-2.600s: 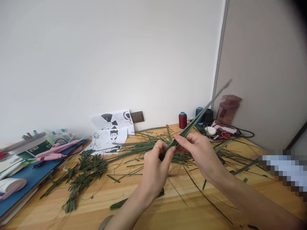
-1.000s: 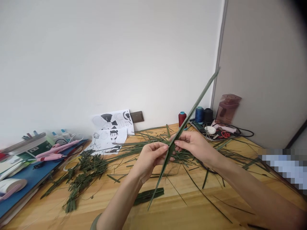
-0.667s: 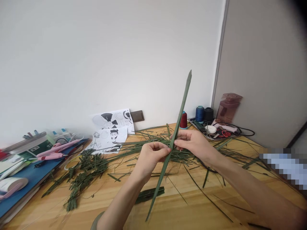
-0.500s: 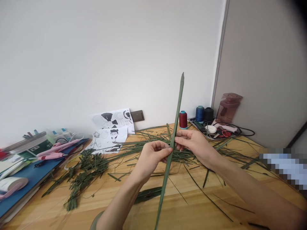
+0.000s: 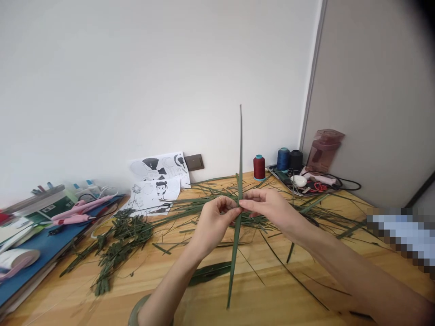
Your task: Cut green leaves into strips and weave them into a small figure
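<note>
A long, narrow green leaf blade (image 5: 235, 246) stands nearly upright in front of me, its thin tip rising above the table against the wall. My left hand (image 5: 217, 222) pinches it near the middle from the left. From the right, the thumb and fingers of my right hand (image 5: 265, 203) pinch the same spot, almost touching the left fingertips. Behind the hands spreads a heap of cut green leaf strips (image 5: 197, 203), partly hidden by them. A wider dark leaf piece (image 5: 212, 273) lies on the table below my left wrist.
On the left are a bundle of woven leaf pieces (image 5: 118, 249), printed drawings (image 5: 163, 190) and pink glue guns (image 5: 79, 210). At the back stand a dark red thread spool (image 5: 259, 167), a tray (image 5: 282, 181) with tools, and a pink transparent bottle (image 5: 324, 151).
The leaf blade has turned, its upper half now narrower, and its lower end now shows above the frame's bottom edge. Both hands have come closer together, the right shifting left.
</note>
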Motion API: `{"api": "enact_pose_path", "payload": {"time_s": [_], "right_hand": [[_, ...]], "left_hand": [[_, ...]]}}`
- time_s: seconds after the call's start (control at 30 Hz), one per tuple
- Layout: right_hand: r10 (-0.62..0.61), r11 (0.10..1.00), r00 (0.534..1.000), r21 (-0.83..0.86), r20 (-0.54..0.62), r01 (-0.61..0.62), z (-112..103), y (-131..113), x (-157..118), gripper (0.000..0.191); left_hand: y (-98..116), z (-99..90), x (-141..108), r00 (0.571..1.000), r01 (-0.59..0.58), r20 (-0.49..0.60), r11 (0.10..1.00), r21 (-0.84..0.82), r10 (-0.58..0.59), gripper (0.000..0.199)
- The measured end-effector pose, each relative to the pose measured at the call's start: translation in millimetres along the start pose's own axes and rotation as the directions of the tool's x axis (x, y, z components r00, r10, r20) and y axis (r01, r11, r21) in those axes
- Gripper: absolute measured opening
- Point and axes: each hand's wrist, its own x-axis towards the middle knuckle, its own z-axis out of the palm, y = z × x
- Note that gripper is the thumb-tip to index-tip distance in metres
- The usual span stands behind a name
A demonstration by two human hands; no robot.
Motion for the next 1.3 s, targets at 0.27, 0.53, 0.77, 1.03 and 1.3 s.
{"api": "enact_pose_path", "payload": {"time_s": [0.27, 0.53, 0.77, 1.03, 1.3], "right_hand": [[-0.059, 0.995, 0.998, -0.083, -0.016, 0.058, -3.2, 6.4, 3.0, 0.011], [-0.130, 0.961, 0.988, -0.255, -0.081, 0.105, -0.8, 8.6, 6.3, 0.020], [-0.142, 0.609, 0.978, -0.792, -0.151, -0.034, -47.3, 30.1, -15.1, 0.017], [-0.105, 0.079, 0.985, -0.989, -0.136, -0.128, -83.7, 89.7, -66.9, 0.016], [-0.096, -0.024, 0.992, -0.996, -0.085, -0.088, -90.7, 89.1, -53.6, 0.023]], "left_hand": [[0.6, 2.4, -0.6, 0.999, 0.022, 0.043, 1.000, -0.021, -0.021, 0.015], [5.4, 3.0, -1.3, 0.991, 0.108, 0.101, 0.972, -0.207, -0.089, 0.015], [-16.0, -12.5, 14.1, 0.998, 0.040, -0.035, 0.955, -0.293, -0.052, 0.022], [-31.7, -21.4, 22.8, 0.994, 0.034, -0.091, 0.947, -0.320, -0.066, 0.026], [-35.9, -26.8, 26.9, 0.989, 0.057, -0.114, 0.955, -0.290, -0.094, 0.025]]}}
